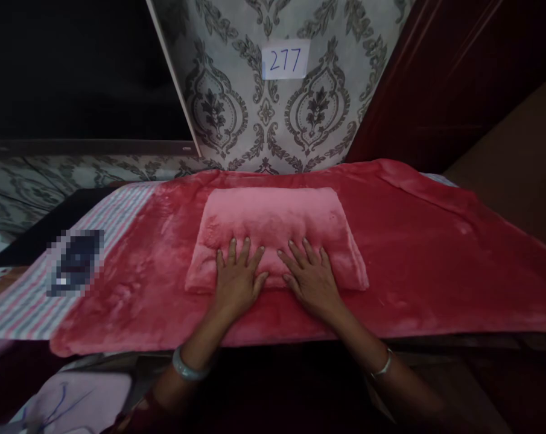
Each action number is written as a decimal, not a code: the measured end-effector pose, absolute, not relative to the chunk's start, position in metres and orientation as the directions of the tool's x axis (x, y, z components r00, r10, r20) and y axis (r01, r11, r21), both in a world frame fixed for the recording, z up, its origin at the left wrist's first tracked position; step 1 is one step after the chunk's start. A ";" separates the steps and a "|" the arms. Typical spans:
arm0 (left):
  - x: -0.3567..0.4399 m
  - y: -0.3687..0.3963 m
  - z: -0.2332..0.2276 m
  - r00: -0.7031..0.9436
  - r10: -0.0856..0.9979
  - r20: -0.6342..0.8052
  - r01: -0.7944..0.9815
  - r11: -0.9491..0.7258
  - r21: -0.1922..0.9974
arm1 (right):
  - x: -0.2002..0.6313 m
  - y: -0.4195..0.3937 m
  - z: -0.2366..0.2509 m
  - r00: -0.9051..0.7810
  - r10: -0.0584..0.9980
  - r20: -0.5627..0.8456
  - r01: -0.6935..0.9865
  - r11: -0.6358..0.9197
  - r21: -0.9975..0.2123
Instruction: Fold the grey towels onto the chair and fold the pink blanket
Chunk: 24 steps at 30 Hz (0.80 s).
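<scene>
A pixelated block (75,263) at the left of the frame hides whatever lies on the striped cloth (23,301), the upper left is too dark to read, and both forearms run off the bottom edge.

Folded towel (277,232) – plush fleece; blanket (435,265) – same, faint sheen.

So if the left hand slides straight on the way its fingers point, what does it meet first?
The left hand lies flat on the folded pink towel, fingers pointing away. It would probably cross that, then the red blanket, before the patterned wall; depth is unclear.
</scene>
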State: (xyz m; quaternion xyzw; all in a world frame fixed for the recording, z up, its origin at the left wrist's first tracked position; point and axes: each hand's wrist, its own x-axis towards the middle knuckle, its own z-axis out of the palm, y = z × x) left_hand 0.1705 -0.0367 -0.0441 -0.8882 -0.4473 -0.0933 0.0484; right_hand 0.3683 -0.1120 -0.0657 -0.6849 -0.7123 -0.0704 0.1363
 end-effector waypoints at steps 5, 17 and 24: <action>0.172 -0.037 -0.045 0.583 0.784 0.211 0.803 -0.596 -0.006 | 0.365 -0.110 -0.068 -0.010 0.953 0.303 0.995 0.041 -0.096; 0.163 -0.028 0.003 0.571 0.813 0.111 0.799 -0.582 0.152 | 0.394 -0.103 -0.022 0.032 0.938 0.345 0.987 0.025 -0.160; 0.195 0.046 0.047 0.506 0.857 0.096 0.850 -0.515 0.113 | 0.413 -0.036 0.019 0.194 0.956 0.219 0.981 -0.185 -0.061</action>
